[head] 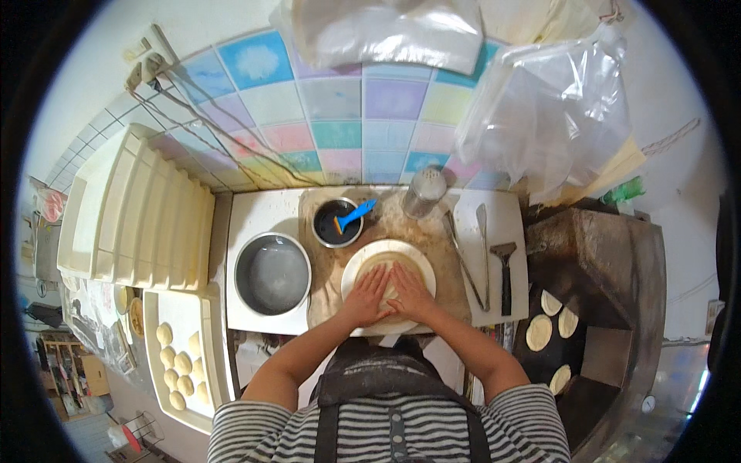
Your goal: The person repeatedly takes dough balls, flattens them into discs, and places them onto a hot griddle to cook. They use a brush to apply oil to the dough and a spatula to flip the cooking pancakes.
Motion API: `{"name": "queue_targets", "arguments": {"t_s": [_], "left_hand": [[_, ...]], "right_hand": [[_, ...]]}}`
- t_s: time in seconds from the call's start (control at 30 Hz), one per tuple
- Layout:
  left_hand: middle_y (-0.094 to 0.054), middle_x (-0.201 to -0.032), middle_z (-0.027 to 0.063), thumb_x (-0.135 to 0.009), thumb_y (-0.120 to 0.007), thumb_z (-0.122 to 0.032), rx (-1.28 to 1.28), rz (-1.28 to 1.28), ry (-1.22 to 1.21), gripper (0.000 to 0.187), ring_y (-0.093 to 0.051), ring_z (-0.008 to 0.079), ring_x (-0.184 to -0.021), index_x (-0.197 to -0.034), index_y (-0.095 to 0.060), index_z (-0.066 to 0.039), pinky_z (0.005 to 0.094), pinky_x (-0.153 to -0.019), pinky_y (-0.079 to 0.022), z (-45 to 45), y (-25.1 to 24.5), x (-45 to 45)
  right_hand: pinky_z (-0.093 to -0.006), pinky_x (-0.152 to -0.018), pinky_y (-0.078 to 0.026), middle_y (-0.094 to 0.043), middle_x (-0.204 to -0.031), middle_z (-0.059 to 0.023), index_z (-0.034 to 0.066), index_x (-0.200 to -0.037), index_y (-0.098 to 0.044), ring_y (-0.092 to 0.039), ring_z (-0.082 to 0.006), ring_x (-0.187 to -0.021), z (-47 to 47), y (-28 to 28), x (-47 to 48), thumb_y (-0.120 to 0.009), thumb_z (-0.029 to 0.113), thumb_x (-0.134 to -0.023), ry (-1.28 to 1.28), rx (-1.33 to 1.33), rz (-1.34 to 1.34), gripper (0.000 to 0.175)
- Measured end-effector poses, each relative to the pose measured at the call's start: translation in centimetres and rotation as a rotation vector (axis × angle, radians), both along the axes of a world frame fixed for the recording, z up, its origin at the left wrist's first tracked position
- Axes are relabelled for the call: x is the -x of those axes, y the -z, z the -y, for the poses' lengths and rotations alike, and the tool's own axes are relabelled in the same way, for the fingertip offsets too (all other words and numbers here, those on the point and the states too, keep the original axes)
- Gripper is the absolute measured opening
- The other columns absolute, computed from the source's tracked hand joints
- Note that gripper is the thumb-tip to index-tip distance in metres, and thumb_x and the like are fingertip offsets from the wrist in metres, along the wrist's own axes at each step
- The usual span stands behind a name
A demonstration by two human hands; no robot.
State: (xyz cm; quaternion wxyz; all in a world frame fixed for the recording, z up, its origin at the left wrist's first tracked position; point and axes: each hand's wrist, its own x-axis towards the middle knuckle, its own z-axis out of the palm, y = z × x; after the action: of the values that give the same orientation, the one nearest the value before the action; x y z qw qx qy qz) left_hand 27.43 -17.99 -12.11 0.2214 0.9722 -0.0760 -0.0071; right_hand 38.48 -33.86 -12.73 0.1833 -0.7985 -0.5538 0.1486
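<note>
A round white board (425, 260) lies on a stained cloth in front of me, with a flat round of pale dough (410, 261) on it. Flat on the dough, palms down, rest my left hand (370, 296) and my right hand (412, 294). Their fingertips nearly meet, and the thumbs come close together below. The hands hide much of the dough. Behind the board, to the left, a small metal pot (324, 234) of dark liquid has a blue-handled brush (358, 215) leaning in it. A metal shaker with a perforated lid (424, 194) stands at the back.
A wide metal bowl (272, 275) sits left. Tongs (484, 260) and a black-handled scraper (506, 278) lie right. A cream tray (151, 347) of dough pieces stands beside stacked trays (145, 214). Flat dough rounds (539, 333) lie on a dark griddle (535, 370). Plastic bags (550, 116) hang above.
</note>
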Motion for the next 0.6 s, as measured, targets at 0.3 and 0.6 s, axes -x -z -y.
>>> {"name": "queue_targets", "arguments": {"t_s": [0.3, 0.6], "left_hand": [[-0.012, -0.150, 0.0155, -0.093, -0.023, -0.058, 1.473, -0.106, -0.599, 0.077, -0.008, 0.0252, -0.140, -0.143, -0.015, 0.000, 0.0368, -0.112, -0.005, -1.2, 1.4, 1.3], [-0.014, -0.150, 0.0137, -0.087, -0.015, -0.068, 1.664, -0.387, -0.623, 0.090, -0.008, 0.0247, -0.140, -0.142, -0.016, 0.003, 0.0390, -0.112, -0.002, -4.0, -1.2, 2.2]], "right_hand": [[-0.0415, -0.111, -0.014, -0.020, -0.148, -0.0184, -0.0008, -0.140, -0.024, -0.018, -0.0299, -0.137, -3.5, -1.6, 2.1, -0.057, 0.049, -0.079, 0.034, -0.038, 0.081, 0.086], [-0.0427, -0.111, -0.016, -0.025, -0.145, -0.0200, -0.0030, -0.136, -0.030, -0.022, -0.0316, -0.135, -3.8, -2.7, 2.6, -0.063, 0.041, -0.076, 0.117, -0.226, 0.072, 0.081]]}}
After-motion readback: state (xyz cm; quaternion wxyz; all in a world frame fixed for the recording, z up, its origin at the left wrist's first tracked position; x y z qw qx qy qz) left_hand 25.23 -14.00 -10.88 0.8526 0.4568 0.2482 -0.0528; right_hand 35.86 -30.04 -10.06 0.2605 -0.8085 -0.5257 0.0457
